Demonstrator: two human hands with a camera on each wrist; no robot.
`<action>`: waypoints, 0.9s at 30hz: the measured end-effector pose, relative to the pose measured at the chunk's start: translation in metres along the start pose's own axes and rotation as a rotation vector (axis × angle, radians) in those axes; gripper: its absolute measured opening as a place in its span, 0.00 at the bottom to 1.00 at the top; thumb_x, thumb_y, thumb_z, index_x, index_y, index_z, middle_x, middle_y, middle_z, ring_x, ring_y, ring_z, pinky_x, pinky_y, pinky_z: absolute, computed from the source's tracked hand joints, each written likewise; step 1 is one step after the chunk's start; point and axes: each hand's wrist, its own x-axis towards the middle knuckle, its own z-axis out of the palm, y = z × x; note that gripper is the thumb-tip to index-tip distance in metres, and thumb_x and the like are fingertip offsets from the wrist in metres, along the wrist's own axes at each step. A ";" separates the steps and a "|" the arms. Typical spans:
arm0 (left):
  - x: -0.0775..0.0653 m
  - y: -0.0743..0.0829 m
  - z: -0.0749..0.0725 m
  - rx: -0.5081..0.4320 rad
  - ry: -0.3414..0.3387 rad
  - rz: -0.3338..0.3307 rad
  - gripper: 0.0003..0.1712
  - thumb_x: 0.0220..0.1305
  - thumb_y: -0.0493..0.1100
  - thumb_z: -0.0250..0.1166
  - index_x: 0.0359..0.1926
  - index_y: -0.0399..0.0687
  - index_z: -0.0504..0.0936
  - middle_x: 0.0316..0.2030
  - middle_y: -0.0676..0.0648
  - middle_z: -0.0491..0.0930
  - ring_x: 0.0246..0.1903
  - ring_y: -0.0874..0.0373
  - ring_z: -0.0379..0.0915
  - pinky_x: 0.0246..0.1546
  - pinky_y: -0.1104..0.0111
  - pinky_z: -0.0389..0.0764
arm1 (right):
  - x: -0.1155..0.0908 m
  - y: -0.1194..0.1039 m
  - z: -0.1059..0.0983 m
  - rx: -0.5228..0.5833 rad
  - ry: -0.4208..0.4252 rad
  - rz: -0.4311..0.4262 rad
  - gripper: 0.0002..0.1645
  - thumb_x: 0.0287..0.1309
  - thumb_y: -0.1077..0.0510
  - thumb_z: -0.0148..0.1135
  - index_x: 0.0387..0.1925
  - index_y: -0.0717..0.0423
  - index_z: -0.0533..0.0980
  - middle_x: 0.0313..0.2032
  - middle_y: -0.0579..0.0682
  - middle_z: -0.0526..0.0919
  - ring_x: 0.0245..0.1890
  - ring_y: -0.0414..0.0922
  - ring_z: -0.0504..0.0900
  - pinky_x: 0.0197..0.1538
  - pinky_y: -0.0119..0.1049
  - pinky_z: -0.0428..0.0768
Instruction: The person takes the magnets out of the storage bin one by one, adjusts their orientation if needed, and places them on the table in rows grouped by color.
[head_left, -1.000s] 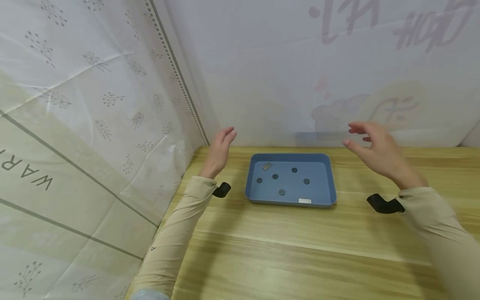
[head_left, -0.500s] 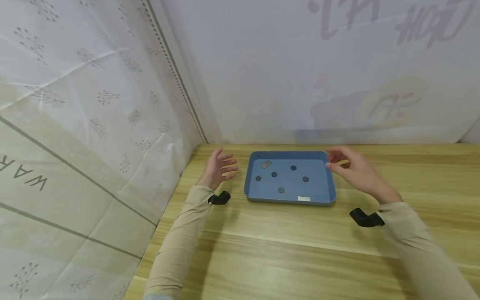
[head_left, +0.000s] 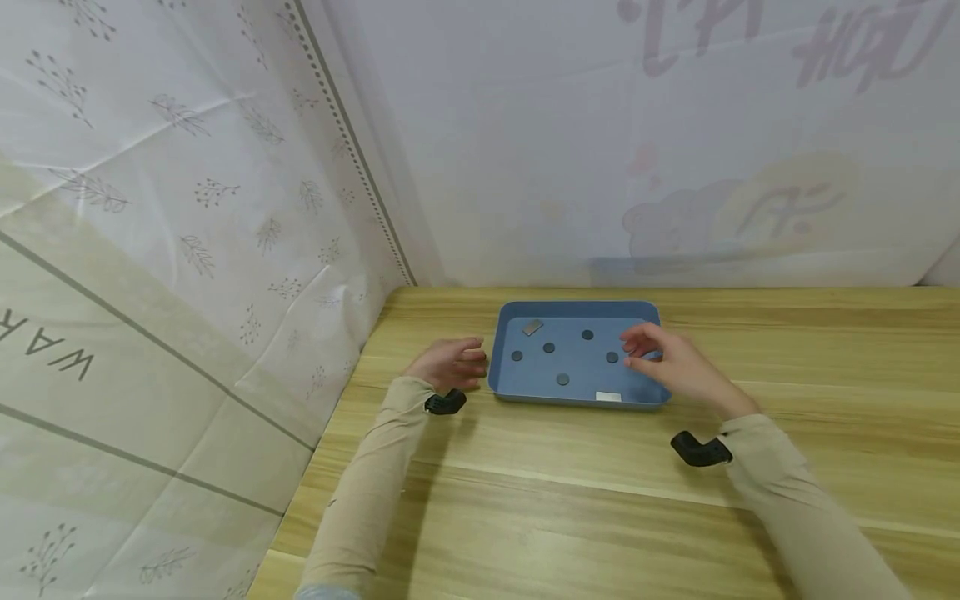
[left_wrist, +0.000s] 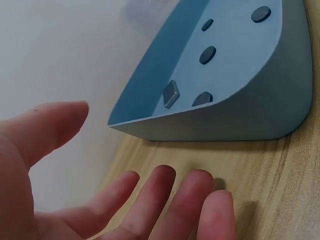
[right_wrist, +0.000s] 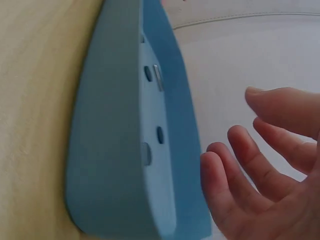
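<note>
A shallow blue tray [head_left: 577, 400] lies on the wooden table. Inside it are several small dark grey discs, one disc [head_left: 587, 335] toward the back, and two flat rectangular pieces: a grey-brown one [head_left: 532, 327] at the back left and a pale one [head_left: 608, 397] at the front wall. My left hand [head_left: 448, 363] is just beside the tray's left end, fingers relaxed and holding nothing. My right hand [head_left: 671, 364] reaches over the tray's right end, its bent fingers and thumb spread apart, with nothing between them. In the head view its fingertips are near the rightmost disc [head_left: 612, 357].
The wooden table [head_left: 525, 517] reaches forward to a pale printed cloth wall [head_left: 525, 167]. Another patterned cloth wall [head_left: 187, 250] borders its left side. A black wrist mount [head_left: 701, 450] sits at the right sleeve and a similar mount [head_left: 446, 402] at the left.
Both hands have come down toward the tray. The right moved leftward over its right end; the left turned and lowered beside its left end. The tray's contents stay in place.
</note>
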 end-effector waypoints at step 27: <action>0.010 -0.001 0.020 -0.095 0.006 -0.043 0.20 0.67 0.38 0.61 0.58 0.41 0.71 0.45 0.46 0.77 0.45 0.54 0.73 0.34 0.68 0.76 | 0.020 0.009 0.032 -0.185 -0.210 -0.012 0.16 0.47 0.64 0.72 0.39 0.65 0.80 0.39 0.58 0.83 0.39 0.51 0.79 0.44 0.44 0.79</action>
